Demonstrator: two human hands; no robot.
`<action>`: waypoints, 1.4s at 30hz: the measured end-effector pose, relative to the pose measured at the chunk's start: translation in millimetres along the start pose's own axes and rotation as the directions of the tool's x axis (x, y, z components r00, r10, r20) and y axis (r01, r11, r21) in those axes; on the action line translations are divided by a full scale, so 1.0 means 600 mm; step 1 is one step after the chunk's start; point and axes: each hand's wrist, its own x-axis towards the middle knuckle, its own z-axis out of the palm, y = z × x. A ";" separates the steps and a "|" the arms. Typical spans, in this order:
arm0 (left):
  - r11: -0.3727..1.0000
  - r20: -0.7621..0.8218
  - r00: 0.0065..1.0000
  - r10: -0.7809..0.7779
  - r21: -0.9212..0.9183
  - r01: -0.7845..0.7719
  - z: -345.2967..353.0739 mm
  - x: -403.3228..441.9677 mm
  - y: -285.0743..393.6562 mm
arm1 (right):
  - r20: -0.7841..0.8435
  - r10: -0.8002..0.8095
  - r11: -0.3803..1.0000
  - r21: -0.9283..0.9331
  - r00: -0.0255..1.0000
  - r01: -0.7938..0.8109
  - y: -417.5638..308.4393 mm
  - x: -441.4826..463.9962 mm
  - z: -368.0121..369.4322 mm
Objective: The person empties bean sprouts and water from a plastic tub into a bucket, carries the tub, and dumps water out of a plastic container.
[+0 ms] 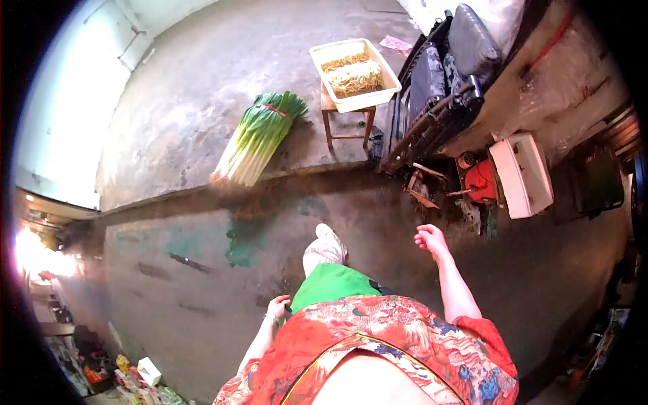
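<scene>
My left hand (277,307) hangs beside the green apron (332,283), its fingers loosely bent and partly turned from view; I see nothing held in it. Out in front on the right, my right hand (430,239) floats above the floor with slack, slightly parted fingers and nothing in them. Ahead, a large bundle of scallions (260,138), tied with a red band, lies on the raised concrete floor. Farther right, a white plastic tub (368,104) of pale, stringy bundles rests on a small wooden stool (329,121). Neither hand touches these.
A step edge (304,173) crosses the floor ahead. Past the stool stands a dark folded frame (432,111) with bags on it. A white box (521,177) and a red item (478,181) sit at the right. Clutter and a white container (149,370) lie lower left.
</scene>
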 end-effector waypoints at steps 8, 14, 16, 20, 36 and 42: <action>0.997 0.020 1.000 0.022 0.073 -0.024 -0.037 0.207 0.135 | 0.187 -0.096 0.995 0.000 0.978 0.098 -0.225 0.156 0.149; 0.986 -0.107 0.994 -0.034 -0.167 0.016 -0.031 0.228 0.393 | 0.250 -0.246 0.957 0.217 0.937 0.193 -0.434 0.248 0.215; 0.984 -0.107 0.992 -0.066 -0.171 0.047 -0.026 0.239 0.416 | 0.254 -0.279 0.943 0.254 0.926 0.214 -0.499 0.296 0.226; 0.945 -0.156 0.966 -0.207 -0.286 0.156 -0.003 0.251 0.401 | 0.211 -0.315 0.933 0.246 0.925 0.262 -0.609 0.412 0.249; 0.892 -0.193 0.947 -0.256 -0.425 0.154 0.242 0.257 0.558 | -0.225 -0.452 0.796 -0.538 0.863 0.277 -0.664 0.853 0.355; 0.842 -0.211 0.933 -0.292 -0.519 0.146 0.264 0.257 0.564 | 0.072 -0.603 0.482 -0.761 0.795 0.434 -0.621 0.786 0.370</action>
